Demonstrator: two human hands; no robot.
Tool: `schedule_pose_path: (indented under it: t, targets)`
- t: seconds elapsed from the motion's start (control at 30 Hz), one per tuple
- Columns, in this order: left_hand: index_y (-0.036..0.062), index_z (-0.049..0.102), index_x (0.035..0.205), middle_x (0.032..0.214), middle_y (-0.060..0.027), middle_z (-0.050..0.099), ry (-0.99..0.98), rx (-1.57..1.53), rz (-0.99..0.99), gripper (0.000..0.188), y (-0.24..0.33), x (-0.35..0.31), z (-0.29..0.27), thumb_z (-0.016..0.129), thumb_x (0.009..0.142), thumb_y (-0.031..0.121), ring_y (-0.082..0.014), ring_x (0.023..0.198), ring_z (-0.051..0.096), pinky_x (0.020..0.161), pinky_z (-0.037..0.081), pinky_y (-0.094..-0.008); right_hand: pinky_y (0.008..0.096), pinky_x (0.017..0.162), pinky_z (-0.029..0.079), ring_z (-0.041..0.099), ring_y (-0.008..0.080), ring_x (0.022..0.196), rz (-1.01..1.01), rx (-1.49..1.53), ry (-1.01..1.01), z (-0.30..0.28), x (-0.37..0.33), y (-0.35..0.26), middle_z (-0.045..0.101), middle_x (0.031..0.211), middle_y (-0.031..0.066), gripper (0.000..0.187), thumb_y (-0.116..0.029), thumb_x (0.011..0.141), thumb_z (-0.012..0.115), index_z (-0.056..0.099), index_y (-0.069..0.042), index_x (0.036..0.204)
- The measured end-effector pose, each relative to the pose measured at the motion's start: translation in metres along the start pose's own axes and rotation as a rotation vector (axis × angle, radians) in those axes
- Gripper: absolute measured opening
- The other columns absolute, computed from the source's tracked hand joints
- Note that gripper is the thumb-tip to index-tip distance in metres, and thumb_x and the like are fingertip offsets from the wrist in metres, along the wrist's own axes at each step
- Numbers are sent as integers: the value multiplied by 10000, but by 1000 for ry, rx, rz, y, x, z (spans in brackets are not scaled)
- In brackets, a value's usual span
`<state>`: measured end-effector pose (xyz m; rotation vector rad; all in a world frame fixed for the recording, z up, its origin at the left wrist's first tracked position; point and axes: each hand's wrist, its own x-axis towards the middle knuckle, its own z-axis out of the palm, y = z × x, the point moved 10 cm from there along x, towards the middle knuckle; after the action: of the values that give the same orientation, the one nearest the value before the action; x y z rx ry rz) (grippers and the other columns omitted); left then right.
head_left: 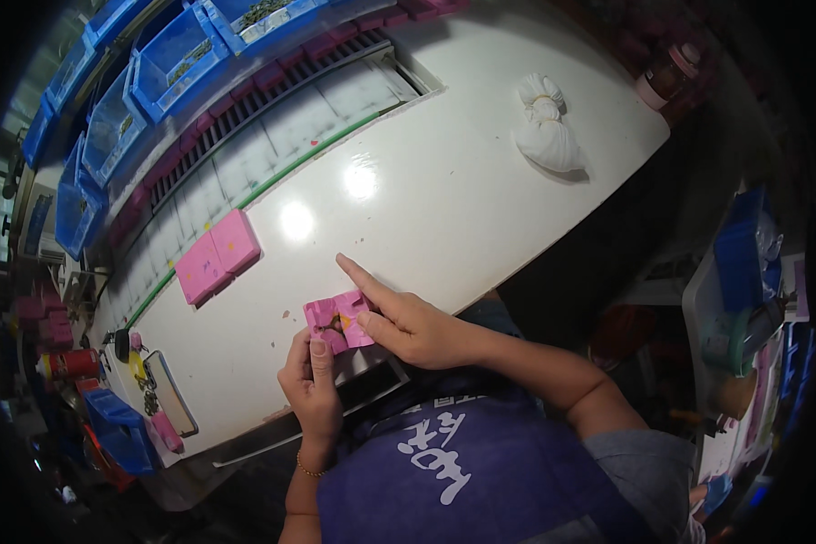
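Observation:
Near the front edge of the white table, both my hands hold an opened pink mould-like block (325, 340), its two parts side by side. Small dark and yellow bits show in its hollows, too small to name. My left hand (312, 385) grips the block's lower left part, thumb upright against it. On the right part rests the thumb of my right hand (410, 328); its index finger stretches out over the table, and the other fingers are partly hidden. Farther left lie two pink blocks (218, 257), set edge to edge.
Blue bins (179, 68) with small parts line the far left, behind a pale slatted strip with a green edge (272, 186). A tied white cloth bag (550, 136) lies at the right, near a pink-capped bottle (669, 77). A tray with keys (168, 390) sits at the left edge.

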<state>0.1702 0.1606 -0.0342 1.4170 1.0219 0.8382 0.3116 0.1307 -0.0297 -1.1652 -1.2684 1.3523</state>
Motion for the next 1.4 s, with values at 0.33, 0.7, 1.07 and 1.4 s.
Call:
schedule_pose_path:
  t: [0.33, 0.7, 1.07, 1.4]
  targets:
    - [-50, 630, 1136, 900, -32, 685, 27, 49, 49, 283, 12, 5, 7, 686, 945, 150, -64, 806, 590, 730, 476, -205, 298, 879, 428, 537, 192, 867, -16, -25, 9, 1, 4, 6, 562, 1015, 150, 668, -164, 1024, 413, 63, 21, 1562]
    - [-12, 662, 877, 622, -67, 610, 249, 513, 261, 129, 34, 3, 9, 723, 887, 102, -97, 523, 533, 504, 424, -261, 312, 896, 432, 546, 199, 897, -2, 4, -46, 7, 2, 4, 570, 1003, 148, 669, -190, 1032, 419, 72, 14, 1566]
    - [-35, 660, 966, 713, -95, 635, 91, 450, 249, 179, 36, 1, 13, 680, 896, 128, -140, 615, 564, 599, 452, -282, 322, 881, 435, 553, 221, 855, 43, 12, -47, 6, 1, 8, 576, 954, 149, 707, -156, 1010, 407, 3, 2, 1568]
    - [-53, 638, 1043, 801, -79, 671, 54, 382, 147, 241, 34, 5, 11, 681, 902, 138, -100, 723, 584, 677, 478, -252, 349, 874, 458, 588, 235, 901, 51, 88, -60, 10, 2, 11, 608, 1006, 169, 659, -143, 1009, 421, 83, -21, 1561]
